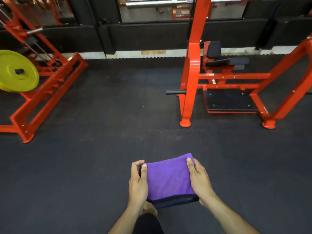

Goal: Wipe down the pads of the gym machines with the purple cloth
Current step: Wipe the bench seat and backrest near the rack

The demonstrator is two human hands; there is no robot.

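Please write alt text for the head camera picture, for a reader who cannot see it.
Both hands, left hand and right hand, hold a folded purple cloth by its sides above a dark gym floor. Ahead on the right stands a red machine with black pads; on the left, a yellow weight plate.

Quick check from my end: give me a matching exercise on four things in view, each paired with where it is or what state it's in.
Things:
1. folded purple microfibre cloth
2. round yellow weight plate
3. black padded machine seat
4. black textured metal footplate

Places or states:
A. low inside the orange frame, at floor level
B. gripped at both sides by the left hand and right hand
C. loaded on the left machine
D. raised on the right machine, untouched

Pairs: 1-B, 2-C, 3-D, 4-A
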